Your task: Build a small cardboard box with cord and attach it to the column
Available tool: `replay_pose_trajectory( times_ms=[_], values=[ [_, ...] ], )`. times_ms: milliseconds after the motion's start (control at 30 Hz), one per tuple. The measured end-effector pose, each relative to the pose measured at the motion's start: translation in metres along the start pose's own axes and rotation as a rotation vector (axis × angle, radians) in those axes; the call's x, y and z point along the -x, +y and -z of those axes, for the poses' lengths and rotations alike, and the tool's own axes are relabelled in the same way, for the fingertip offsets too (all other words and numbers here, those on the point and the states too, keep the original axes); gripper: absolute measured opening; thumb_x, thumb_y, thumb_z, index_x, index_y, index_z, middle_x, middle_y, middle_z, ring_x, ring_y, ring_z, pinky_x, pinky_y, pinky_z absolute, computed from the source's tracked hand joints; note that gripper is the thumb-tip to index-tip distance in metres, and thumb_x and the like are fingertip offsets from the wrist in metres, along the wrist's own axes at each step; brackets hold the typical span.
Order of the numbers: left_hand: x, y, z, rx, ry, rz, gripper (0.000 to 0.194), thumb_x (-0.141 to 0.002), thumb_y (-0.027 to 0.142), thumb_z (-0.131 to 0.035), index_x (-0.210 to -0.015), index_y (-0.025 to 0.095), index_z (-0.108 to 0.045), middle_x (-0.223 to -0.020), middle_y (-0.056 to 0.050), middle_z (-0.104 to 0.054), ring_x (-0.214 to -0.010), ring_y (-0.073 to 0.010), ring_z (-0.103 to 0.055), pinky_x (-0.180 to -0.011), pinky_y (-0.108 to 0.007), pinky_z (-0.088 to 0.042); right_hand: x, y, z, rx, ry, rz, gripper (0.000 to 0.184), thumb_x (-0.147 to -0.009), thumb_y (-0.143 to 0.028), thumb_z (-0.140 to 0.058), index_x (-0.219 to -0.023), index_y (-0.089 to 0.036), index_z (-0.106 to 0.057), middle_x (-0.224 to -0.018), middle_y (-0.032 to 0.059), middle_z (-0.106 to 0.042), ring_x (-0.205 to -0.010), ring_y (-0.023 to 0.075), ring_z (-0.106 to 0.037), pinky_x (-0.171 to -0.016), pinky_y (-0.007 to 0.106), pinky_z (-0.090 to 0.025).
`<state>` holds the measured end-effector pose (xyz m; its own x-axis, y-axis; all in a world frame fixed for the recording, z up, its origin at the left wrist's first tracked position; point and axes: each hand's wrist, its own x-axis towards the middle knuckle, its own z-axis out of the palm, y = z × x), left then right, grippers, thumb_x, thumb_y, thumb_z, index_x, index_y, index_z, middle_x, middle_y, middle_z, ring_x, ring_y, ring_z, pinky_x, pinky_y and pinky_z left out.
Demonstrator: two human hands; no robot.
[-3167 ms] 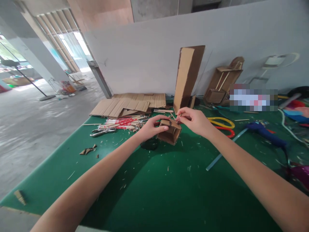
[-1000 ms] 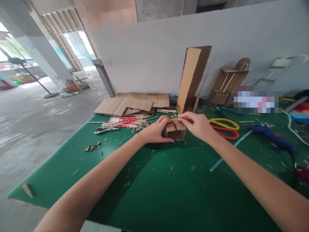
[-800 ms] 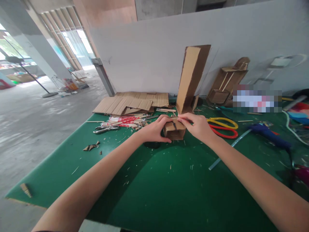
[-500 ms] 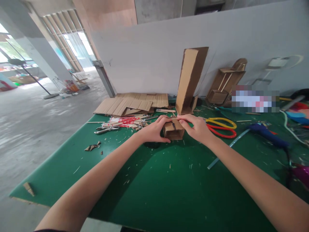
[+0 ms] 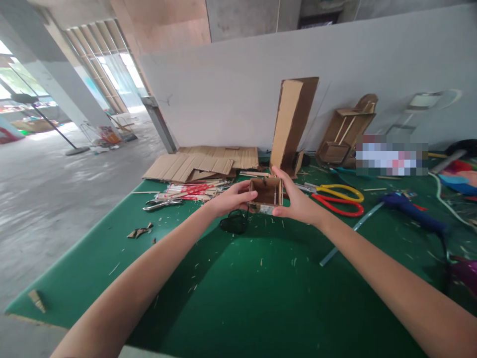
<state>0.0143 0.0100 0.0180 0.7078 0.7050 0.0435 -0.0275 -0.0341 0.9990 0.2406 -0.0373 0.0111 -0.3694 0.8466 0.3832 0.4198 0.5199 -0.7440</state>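
A small open cardboard box (image 5: 265,193) is held up above the green table (image 5: 238,288), its hollow inside turned toward me. My left hand (image 5: 229,199) grips its left side with fingers curled around it. My right hand (image 5: 296,201) clasps its right side, thumb on top and fingers underneath. A thin stick stands upright inside the box. Under the box lies a black ring-shaped thing (image 5: 233,222).
Flat cardboard sheets (image 5: 201,163) lie at the back left, a tall cardboard piece (image 5: 292,124) leans on the wall. Red-wrapped sticks (image 5: 192,190) and pliers (image 5: 160,203) are to the left; yellow and red scissors (image 5: 337,196) and a blue glue gun (image 5: 410,209) to the right.
The box was resting on the table with both hands working at its top edge; now both hands have lifted it and tipped its opening toward me.
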Motion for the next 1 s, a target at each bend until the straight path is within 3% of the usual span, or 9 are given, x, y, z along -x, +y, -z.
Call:
replay_pose_trajectory(
  times_ms=[133, 267, 333, 400, 467, 667, 1000],
  values=[
    [-0.005, -0.004, 0.004, 0.203, 0.034, 0.136, 0.051, -0.085, 0.053, -0.055, -0.121, 0.017, -0.056, -0.105, -0.014, -0.069, -0.077, -0.0197, -0.067, -0.059, -0.029, -0.055, -0.002, 0.002, -0.004, -0.145, -0.028, -0.061, 0.108, -0.068, -0.048, -0.076, -0.153, -0.031, -0.011, -0.158, 0.0102, -0.023, -0.142, 0.0324, -0.028, -0.109, 0.053, -0.037],
    [-0.005, -0.002, 0.007, 0.227, -0.034, 0.153, 0.063, -0.09, 0.065, -0.035, -0.125, 0.016, -0.051, -0.11, -0.017, -0.068, -0.079, -0.0221, -0.068, -0.056, -0.03, -0.055, -0.007, 0.003, -0.007, -0.312, 0.029, -0.094, 0.08, -0.071, -0.037, -0.076, -0.142, -0.031, -0.04, -0.143, 0.0084, -0.048, -0.131, 0.0313, -0.044, -0.104, 0.052, -0.043],
    [-0.002, 0.0, 0.006, 0.198, -0.064, 0.081, 0.066, -0.084, 0.069, -0.046, -0.128, 0.019, -0.048, -0.116, -0.016, -0.065, -0.08, -0.0225, -0.068, -0.057, -0.031, -0.056, -0.008, 0.001, -0.009, -0.438, 0.052, -0.095, 0.062, -0.073, -0.034, -0.074, -0.131, -0.029, -0.051, -0.136, 0.0064, -0.055, -0.127, 0.0289, -0.05, -0.107, 0.05, -0.04],
    [0.001, 0.001, 0.004, 0.123, -0.043, 0.034, 0.067, -0.075, 0.06, -0.066, -0.127, 0.023, -0.046, -0.121, -0.015, -0.061, -0.08, -0.0218, -0.068, -0.056, -0.03, -0.057, -0.008, -0.001, -0.012, -0.588, 0.059, -0.113, 0.052, -0.075, -0.032, -0.073, -0.124, -0.027, -0.056, -0.132, 0.005, -0.059, -0.122, 0.0272, -0.054, -0.106, 0.05, -0.041],
    [0.003, 0.003, 0.0, 0.053, 0.018, 0.031, 0.067, -0.071, 0.05, -0.075, -0.125, 0.024, -0.046, -0.123, -0.014, -0.059, -0.081, -0.0218, -0.068, -0.054, -0.03, -0.057, -0.007, -0.003, -0.016, -0.73, 0.063, -0.154, 0.047, -0.074, -0.032, -0.073, -0.119, -0.028, -0.059, -0.128, 0.0045, -0.062, -0.119, 0.0268, -0.057, -0.102, 0.049, -0.045],
    [0.002, 0.01, -0.015, 0.084, 0.163, 0.057, 0.055, -0.074, 0.046, -0.073, -0.117, 0.023, -0.05, -0.127, -0.014, -0.056, -0.105, -0.0297, -0.062, -0.064, -0.038, -0.06, -0.007, -0.007, -0.029, -0.902, 0.171, -0.277, 0.043, -0.067, -0.033, -0.077, -0.108, -0.028, -0.064, -0.115, 0.0031, -0.068, -0.109, 0.0246, -0.062, -0.097, 0.046, -0.049],
    [0.0, 0.002, -0.036, 0.178, 0.224, -0.002, 0.061, -0.069, 0.039, -0.08, -0.114, 0.019, -0.044, -0.123, -0.016, -0.058, -0.093, -0.0236, -0.066, -0.074, -0.04, -0.058, -0.003, 0.0, -0.029, -0.85, 0.186, -0.219, 0.043, -0.063, -0.027, -0.078, -0.105, -0.025, -0.066, -0.108, 0.003, -0.071, -0.099, 0.0238, -0.065, -0.089, 0.043, -0.051]
  ],
)
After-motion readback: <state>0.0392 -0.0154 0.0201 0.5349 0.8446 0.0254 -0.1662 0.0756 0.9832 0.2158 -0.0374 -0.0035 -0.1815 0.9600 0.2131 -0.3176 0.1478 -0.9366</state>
